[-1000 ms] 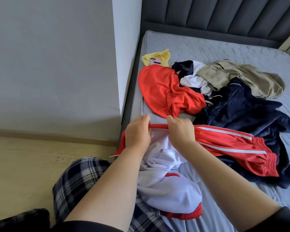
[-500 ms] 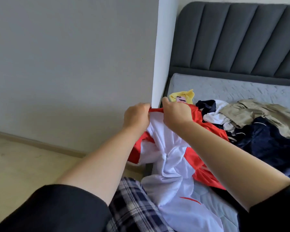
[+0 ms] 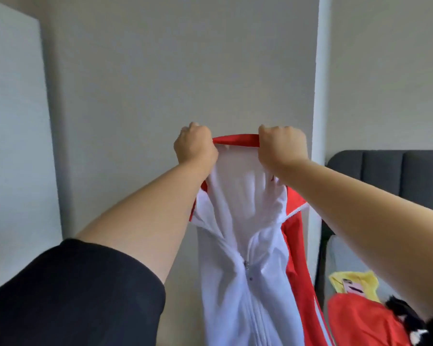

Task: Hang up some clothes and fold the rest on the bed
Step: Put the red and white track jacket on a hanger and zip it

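While both arms reach up and forward in the head view, a white-and-red zip jacket point(image 3: 245, 283) hangs in the air in front of a plain pale wall point(image 3: 160, 71), just left of the bed. Its long axis runs vertical, collar uppermost, body dropping straight down out of the bottom of the picture, open front facing the camera. The left hand point(image 3: 195, 146) and the right hand point(image 3: 281, 144) are fists clamped on the red collar band point(image 3: 235, 140), one at each end, pulling it into a taut, slightly bowed strip. The white lining looks soft and matte, creased in fans below each fist. A zip point(image 3: 246, 265) closes the front lower down. Smooth red panels with white piping run down the jacket's right edge. A black short sleeve point(image 3: 73, 290) covers the left upper arm.

At lower right, the grey mattress point(image 3: 340, 255) with its dark, vertically channelled padded headboard point(image 3: 385, 176) carries loose clothes: a yellow garment point(image 3: 355, 282), a shiny red garment point(image 3: 355, 320) touching it, and a dark garment point(image 3: 403, 313) partly hidden by the right forearm.
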`<state>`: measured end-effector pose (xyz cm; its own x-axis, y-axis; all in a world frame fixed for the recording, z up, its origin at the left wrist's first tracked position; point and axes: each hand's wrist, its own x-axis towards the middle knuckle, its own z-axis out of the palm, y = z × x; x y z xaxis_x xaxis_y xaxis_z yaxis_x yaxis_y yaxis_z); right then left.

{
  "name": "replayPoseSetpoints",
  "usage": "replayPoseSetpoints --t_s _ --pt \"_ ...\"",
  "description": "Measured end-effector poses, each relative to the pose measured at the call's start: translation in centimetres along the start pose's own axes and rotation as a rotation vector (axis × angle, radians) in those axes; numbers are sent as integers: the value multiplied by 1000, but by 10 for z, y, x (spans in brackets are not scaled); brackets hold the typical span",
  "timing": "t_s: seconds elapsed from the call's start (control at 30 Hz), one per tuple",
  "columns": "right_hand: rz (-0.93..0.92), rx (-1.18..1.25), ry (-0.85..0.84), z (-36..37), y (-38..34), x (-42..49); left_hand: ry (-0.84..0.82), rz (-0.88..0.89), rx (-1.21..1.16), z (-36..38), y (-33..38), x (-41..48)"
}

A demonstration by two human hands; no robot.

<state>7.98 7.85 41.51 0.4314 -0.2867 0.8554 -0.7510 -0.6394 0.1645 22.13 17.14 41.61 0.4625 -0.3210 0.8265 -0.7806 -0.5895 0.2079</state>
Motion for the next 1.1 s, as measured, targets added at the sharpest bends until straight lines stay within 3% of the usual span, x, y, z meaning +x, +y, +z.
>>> replayPoseSetpoints --t_s 0.07,0.1,0.23,0.3,0.37,0.43,0.47,0.5,0.53,0.63,0.67,0.73,0.77,0.83,0.93,1.0,1.1 --pt "75 115 117 -15 -5 31 84 110 66 -28 -10 23" --pt "110 159 114 -20 -6 41 30 152 88 -38 -15 30" --pt "1 31 -220 -13 -31 54 -341 159 215 -54 -31 35" --pt "-43 10 -223 -12 -46 56 -273 134 284 -60 -38 38" --pt "-26 92 -59 -7 -53 61 -142 37 205 -61 -54 44" --pt "-11 133 -107 3 -61 58 -347 -96 110 -58 -75 41" --pt "-78 92 -252 13 -69 53 -564 -172 90 -49 -84 36" --pt "-124 48 -414 22 -77 47 -668 -258 74 -42 -91 30" --pt "-117 47 -463 26 -84 43 -648 -296 81 -37 -96 27" --pt "5 224 -285 32 -94 51 -350 -305 41 -24 -115 33" --pt "26 237 -326 32 -99 50 -401 -349 8 -22 -119 30" --pt "-24 229 -598 39 -105 44 -677 -456 -41 -13 -127 23" --pt "2 249 -724 43 -109 40 -727 -504 -43 -8 -131 21" --pt "107 365 -831 44 -112 36 -629 -520 -47 0 -134 20" --pt "368 739 -908 47 -106 37 -449 -439 -2 7 -136 21" --pt "555 967 -929 49 -102 34 -457 -425 -3 8 -134 19" --pt "643 1185 -1014 50 -96 33 -499 -453 -77 10 -131 22"
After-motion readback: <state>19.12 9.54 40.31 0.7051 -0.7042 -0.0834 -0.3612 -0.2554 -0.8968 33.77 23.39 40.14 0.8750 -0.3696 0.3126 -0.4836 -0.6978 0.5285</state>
